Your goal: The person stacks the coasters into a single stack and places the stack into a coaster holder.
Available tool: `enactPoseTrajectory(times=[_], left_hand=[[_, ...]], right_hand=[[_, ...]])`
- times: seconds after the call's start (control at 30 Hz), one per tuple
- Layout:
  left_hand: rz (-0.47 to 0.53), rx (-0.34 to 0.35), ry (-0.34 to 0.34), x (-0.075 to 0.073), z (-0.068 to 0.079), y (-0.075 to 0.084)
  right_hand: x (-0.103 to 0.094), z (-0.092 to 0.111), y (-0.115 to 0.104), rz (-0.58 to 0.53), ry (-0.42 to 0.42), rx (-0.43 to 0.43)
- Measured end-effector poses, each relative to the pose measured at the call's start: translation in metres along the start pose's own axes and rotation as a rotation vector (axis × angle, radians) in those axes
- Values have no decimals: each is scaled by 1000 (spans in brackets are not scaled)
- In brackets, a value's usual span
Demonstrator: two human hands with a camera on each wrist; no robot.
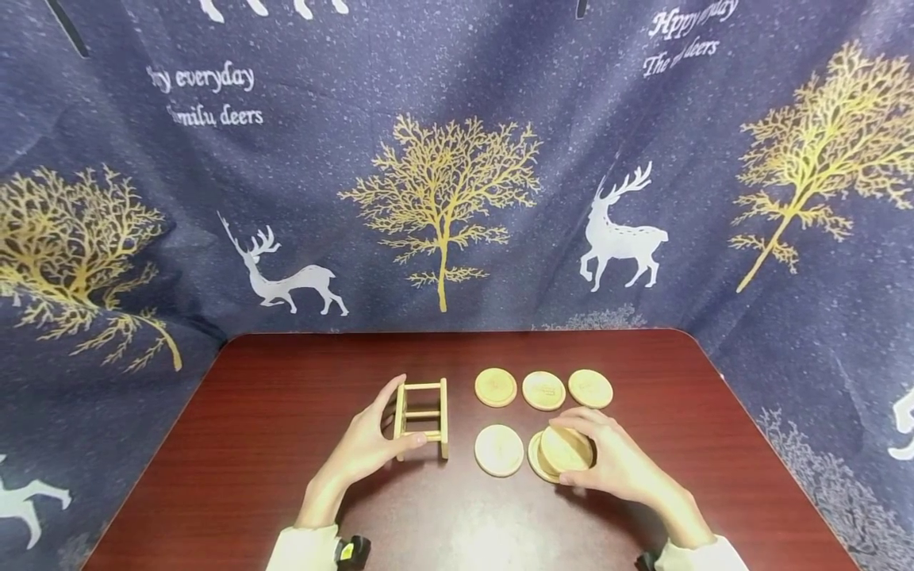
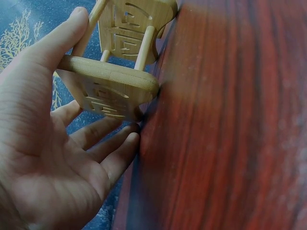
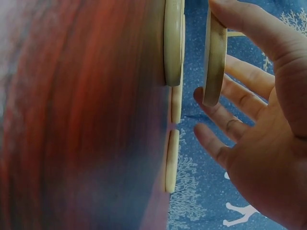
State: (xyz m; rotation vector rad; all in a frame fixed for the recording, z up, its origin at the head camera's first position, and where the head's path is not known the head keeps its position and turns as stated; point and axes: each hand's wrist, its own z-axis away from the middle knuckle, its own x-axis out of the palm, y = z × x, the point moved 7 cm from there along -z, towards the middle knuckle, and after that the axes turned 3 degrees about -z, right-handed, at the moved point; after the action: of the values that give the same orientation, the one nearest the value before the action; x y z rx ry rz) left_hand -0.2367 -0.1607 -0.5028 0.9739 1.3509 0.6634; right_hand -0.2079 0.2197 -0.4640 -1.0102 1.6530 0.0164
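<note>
My left hand (image 1: 364,444) grips a small light-wood coaster rack (image 1: 444,420), thumb over a front rod and fingers along the left side. In the left wrist view the rack's side panel (image 2: 103,72) shows cut-out patterns, and the thumb lies on a rod. Between thumb and fingers, my right hand (image 1: 617,460) holds a round wooden coaster (image 1: 566,450). This coaster partly covers another coaster (image 1: 537,461). The right wrist view shows the held coaster (image 3: 215,60) raised clear of the table, edge-on.
Left of the covered coaster lies a single coaster (image 1: 499,450). Behind them is a row of three: a left coaster (image 1: 496,388), a middle coaster (image 1: 544,391) and a right coaster (image 1: 590,388). A blue printed cloth (image 1: 457,198) hangs behind the dark red table (image 1: 307,373).
</note>
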Motion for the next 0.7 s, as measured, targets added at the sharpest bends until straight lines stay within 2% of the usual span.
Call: enactPoseTrajectory(times=[0.37,0.6,0.7], left_hand=[[25,-8,-10,1,-1,1],[-24,9,9,0,-1,0],[-14,-2,4,2,-1,-2]], right_hand=[[2,-3,0,-23,-11,-6],[4,-2,-2,-12,-19,12],[6,-2,-1,-4,-23,13]])
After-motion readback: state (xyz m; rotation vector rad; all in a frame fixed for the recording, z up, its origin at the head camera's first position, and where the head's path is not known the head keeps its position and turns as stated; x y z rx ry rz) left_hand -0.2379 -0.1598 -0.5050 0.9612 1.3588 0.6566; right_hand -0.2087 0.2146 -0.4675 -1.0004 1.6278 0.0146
